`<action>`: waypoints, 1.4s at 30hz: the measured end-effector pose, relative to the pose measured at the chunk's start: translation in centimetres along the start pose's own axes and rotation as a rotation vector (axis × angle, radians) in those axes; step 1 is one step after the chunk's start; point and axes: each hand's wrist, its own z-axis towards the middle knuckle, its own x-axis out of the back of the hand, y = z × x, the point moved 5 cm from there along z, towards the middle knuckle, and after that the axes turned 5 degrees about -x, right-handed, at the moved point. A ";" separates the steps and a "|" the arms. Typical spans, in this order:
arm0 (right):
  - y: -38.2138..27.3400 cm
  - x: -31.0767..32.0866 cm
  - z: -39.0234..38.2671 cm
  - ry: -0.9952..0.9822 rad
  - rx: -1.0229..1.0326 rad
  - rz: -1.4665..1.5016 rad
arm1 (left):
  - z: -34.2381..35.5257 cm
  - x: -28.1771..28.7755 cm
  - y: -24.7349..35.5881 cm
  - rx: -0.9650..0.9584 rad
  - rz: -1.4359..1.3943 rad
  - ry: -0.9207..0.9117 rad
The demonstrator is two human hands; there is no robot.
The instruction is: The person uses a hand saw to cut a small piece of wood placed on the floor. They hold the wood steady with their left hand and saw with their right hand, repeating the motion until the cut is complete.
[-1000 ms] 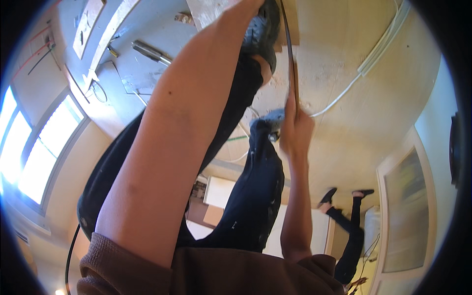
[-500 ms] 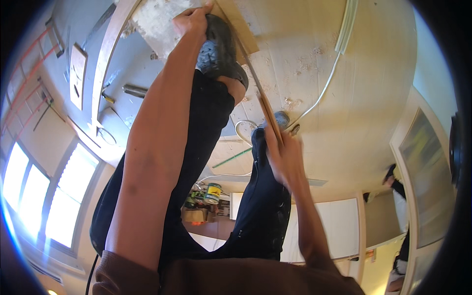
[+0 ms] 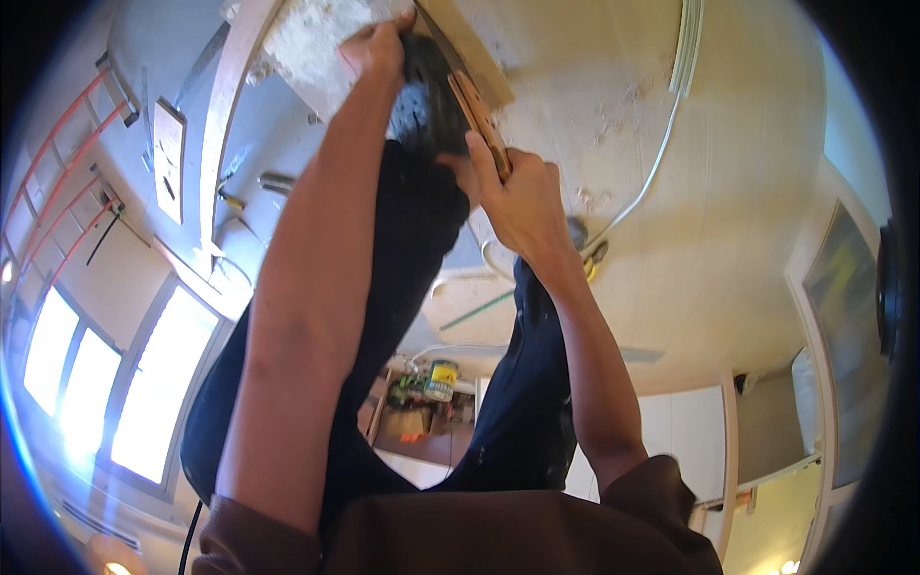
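My right hand (image 3: pixel 522 196) is wrapped round the wooden handle (image 3: pixel 482 125) of a handsaw. Its dark blade (image 3: pixel 436 34) runs up past my shoe to the board. My left hand (image 3: pixel 376 46) is closed at the top, its fingers curled down against the board (image 3: pixel 311 53), with the fingertips close to the blade; their undersides are hidden. Whitish stains cover the board's left part, and bare wood (image 3: pixel 489 72) shows right of the blade. My dark shoe (image 3: pixel 426 105) presses on the board between both hands.
Wood shavings (image 3: pixel 594 199) and a white cable (image 3: pixel 644 182) lie on the floor to the right. At left are a long pale plank (image 3: pixel 222 115), a smaller board (image 3: pixel 170 158) and an orange ladder (image 3: pixel 57 144). A yellow-and-green can (image 3: pixel 442 379) shows between my legs.
My right hand has pushed the saw forward, so its handle is now beside my shoe. The left hand stays at the board. A person at the far right has gone out of view.
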 end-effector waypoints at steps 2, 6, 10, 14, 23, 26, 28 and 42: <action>2.9 -0.2 -4.2 0.055 0.061 -0.066 | -2.3 0.0 1.0 0.196 -0.024 -0.087; 5.9 4.4 -11.8 -0.075 -0.145 0.054 | -0.5 0.2 0.1 0.035 0.039 0.053; -0.3 1.4 0.0 -0.011 -0.061 -0.039 | -0.3 -1.5 -0.5 -0.037 0.184 0.054; 1.2 0.0 -4.0 0.026 -0.033 -0.070 | -0.8 -0.2 -0.3 0.155 0.054 0.005; -0.2 0.0 -1.9 0.015 -0.171 -0.109 | -2.6 -0.3 2.5 0.084 0.215 0.068; 0.0 -1.0 -3.4 -0.003 -0.210 -0.088 | -3.3 1.4 2.0 0.178 0.245 0.030; 1.3 1.0 -10.7 0.056 -0.182 -0.076 | -2.9 0.2 2.8 0.142 0.236 0.041; 6.8 -0.9 -5.1 0.038 -0.046 -0.247 | -4.0 2.0 2.4 0.150 0.294 0.083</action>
